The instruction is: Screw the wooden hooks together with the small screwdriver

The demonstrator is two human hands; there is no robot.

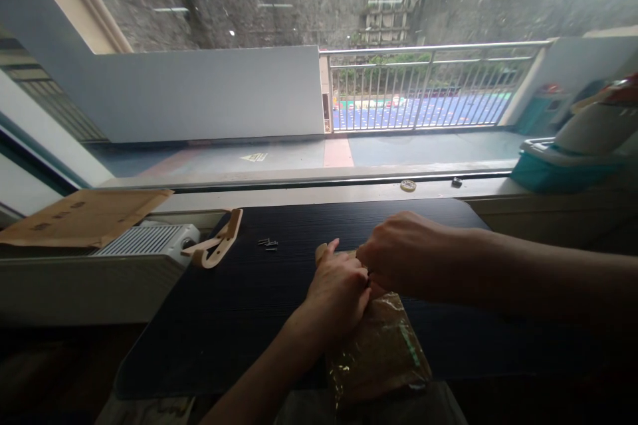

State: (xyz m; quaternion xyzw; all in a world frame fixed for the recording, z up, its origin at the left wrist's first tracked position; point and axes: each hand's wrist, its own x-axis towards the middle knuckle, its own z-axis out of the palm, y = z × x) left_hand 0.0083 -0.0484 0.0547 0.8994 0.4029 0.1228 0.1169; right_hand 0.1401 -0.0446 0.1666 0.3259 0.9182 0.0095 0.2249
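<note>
My left hand [337, 289] and my right hand [406, 255] meet over the upper end of a clear plastic bag [381, 348] that holds a flat tan wooden piece, lying on the black table [249, 299]. Both hands are closed on the bag's top, where a rounded wooden tip [320, 252] pokes out beside my left thumb. The fingertips are hidden behind the knuckles. A curved wooden part [215, 242] lies to the left on the table, and a few small dark screws [268, 243] rest between that part and my hands.
A cardboard sheet [82, 216] lies over a white radiator [149, 239] at the left. On the window sill sit a small round object [407, 185] and a small dark item [456, 181]. A teal container [558, 169] stands at the right.
</note>
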